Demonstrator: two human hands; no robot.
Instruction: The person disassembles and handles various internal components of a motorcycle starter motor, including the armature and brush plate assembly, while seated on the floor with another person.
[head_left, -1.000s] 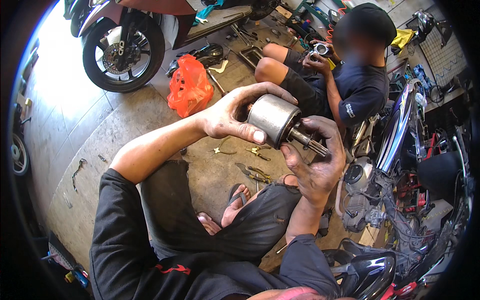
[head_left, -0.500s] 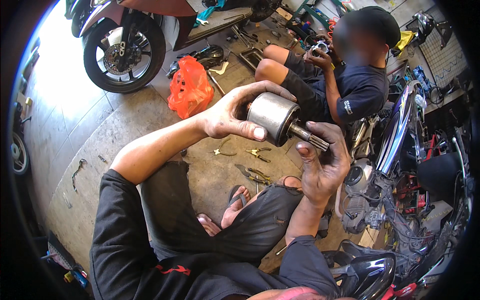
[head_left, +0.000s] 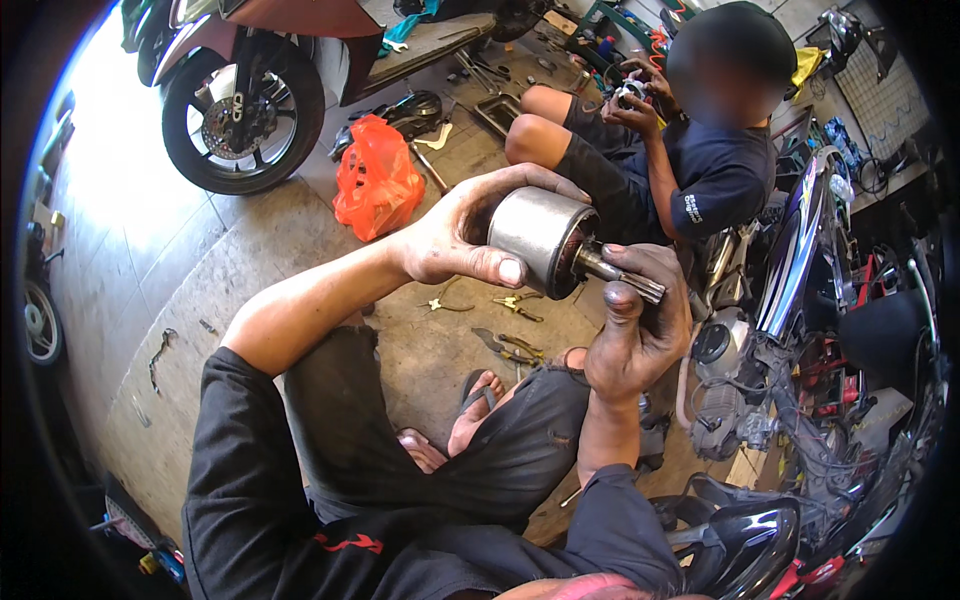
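A starter motor (head_left: 541, 238) with a silver cylindrical housing and a splined metal shaft (head_left: 622, 273) is held up in front of me, its shaft pointing right and slightly down. My left hand (head_left: 452, 232) is closed round the housing, thumb on the near side and fingers over the far side. At the other end, my right hand (head_left: 636, 335) grips the shaft between thumb and fingers; dark grime covers its fingertips. Where the shaft enters the housing, the end looks uncovered, with a dark inside.
Several pliers (head_left: 511, 345) lie on the floor below my hands. An orange plastic bag (head_left: 378, 180) sits ahead, near a scooter's front wheel (head_left: 243, 112). Across from me a seated person (head_left: 715, 165) handles a small metal part. A partly stripped motorcycle (head_left: 770, 390) stands at my right.
The starter motor has shifted very slightly left. My right thumb has turned and moved a little along the shaft. The seated person's hands have moved slightly up and left.
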